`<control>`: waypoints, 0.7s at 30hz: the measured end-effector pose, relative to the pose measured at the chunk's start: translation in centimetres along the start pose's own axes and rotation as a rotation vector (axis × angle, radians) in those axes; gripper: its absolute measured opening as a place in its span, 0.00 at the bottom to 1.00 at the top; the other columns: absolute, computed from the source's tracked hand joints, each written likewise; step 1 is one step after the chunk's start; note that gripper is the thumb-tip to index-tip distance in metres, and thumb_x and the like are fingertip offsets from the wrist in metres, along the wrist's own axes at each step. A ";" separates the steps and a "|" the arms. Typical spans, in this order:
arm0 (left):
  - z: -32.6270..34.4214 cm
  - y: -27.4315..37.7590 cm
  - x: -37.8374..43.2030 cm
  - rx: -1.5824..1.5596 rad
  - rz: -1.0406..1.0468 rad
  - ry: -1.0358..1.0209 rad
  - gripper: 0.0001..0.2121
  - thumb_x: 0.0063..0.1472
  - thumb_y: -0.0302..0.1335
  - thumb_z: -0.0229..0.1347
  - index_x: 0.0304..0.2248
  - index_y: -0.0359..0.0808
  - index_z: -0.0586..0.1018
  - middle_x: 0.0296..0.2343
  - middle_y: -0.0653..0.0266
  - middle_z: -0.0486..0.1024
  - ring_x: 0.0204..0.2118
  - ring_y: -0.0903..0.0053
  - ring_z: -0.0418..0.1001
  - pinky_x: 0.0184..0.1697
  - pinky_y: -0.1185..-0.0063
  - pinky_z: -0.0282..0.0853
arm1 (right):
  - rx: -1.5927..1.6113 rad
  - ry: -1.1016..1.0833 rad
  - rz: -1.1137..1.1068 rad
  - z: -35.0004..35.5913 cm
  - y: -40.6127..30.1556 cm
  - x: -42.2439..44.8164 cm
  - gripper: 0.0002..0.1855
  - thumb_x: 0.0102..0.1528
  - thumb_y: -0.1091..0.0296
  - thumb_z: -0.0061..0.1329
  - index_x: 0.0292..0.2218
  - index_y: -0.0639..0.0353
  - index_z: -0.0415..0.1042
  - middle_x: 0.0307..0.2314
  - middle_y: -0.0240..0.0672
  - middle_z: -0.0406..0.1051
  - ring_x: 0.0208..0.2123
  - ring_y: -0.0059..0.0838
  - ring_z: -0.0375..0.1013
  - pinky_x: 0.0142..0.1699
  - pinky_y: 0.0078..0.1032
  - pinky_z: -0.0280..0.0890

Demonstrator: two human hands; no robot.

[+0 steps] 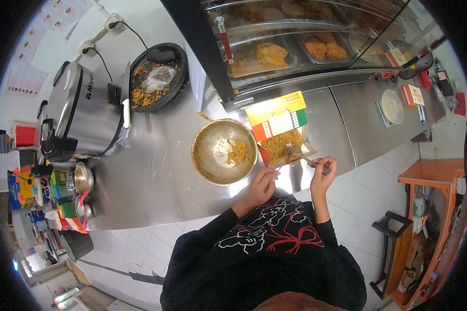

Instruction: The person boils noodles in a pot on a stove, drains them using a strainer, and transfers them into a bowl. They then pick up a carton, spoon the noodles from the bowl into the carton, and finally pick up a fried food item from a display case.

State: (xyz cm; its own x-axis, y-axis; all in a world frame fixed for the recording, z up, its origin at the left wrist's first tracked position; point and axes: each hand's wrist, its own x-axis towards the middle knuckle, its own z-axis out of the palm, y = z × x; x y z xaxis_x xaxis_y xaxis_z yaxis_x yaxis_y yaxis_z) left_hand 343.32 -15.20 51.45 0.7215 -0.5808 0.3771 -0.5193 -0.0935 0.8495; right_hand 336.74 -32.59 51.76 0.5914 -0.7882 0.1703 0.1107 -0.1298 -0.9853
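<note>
An open cardboard food box point(276, 120) holds fried noodles point(277, 147), its printed lid tilted up at the back. My right hand point(323, 171) grips the handle of a metal spoon point(294, 150), whose head rests on the noodles. At the box's front edge is my left hand point(261, 189), fingers bent around a thin utensil handle or similar item that is mostly hidden. Just left of the box stands a metal bowl point(202, 163) with a small clump of noodles point(237, 152) in it.
A rice cooker point(97, 112), a knife point(126, 112) and a black stone mortar point(183, 66) with ground paste stand at the left. Behind the box is a glass display case point(257, 81) with fried food. A plate point(392, 107) and small box point(413, 95) lie far right.
</note>
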 end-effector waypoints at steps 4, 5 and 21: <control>-0.2 -0.6 -0.1 0.000 -0.102 0.088 0.06 0.49 0.17 0.43 0.28 0.29 0.67 0.30 0.54 0.64 0.32 0.68 0.65 0.35 0.79 0.62 | -0.092 -0.027 0.005 -0.1 -1.1 0.1 0.01 0.51 0.77 0.33 0.28 0.64 0.55 0.22 0.36 0.61 0.24 0.21 0.64 0.31 0.22 0.67; -0.4 -0.5 0.0 -0.018 -0.101 0.115 0.06 0.49 0.17 0.42 0.28 0.29 0.67 0.30 0.54 0.64 0.32 0.68 0.65 0.35 0.79 0.61 | -0.100 -0.029 -0.009 -0.2 -1.1 0.1 0.01 0.51 0.78 0.33 0.28 0.65 0.56 0.21 0.36 0.61 0.24 0.21 0.64 0.31 0.22 0.67; -12.4 -2.5 -4.3 0.296 -0.373 0.579 0.06 0.54 0.23 0.41 0.26 0.31 0.69 0.24 0.60 0.66 0.24 0.78 0.66 0.26 0.84 0.62 | -0.352 -0.741 -0.374 8.9 -3.7 2.1 0.08 0.45 0.74 0.42 0.30 0.64 0.67 0.27 0.42 0.66 0.30 0.34 0.66 0.36 0.24 0.61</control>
State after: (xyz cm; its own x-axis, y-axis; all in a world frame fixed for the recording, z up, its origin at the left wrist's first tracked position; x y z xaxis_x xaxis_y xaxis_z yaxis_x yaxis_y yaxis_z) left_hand 347.21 -2.46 52.33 0.9572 0.0425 0.2864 -0.2353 -0.4620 0.8551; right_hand 344.71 -28.41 55.83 0.9426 -0.0837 0.3232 0.2199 -0.5728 -0.7896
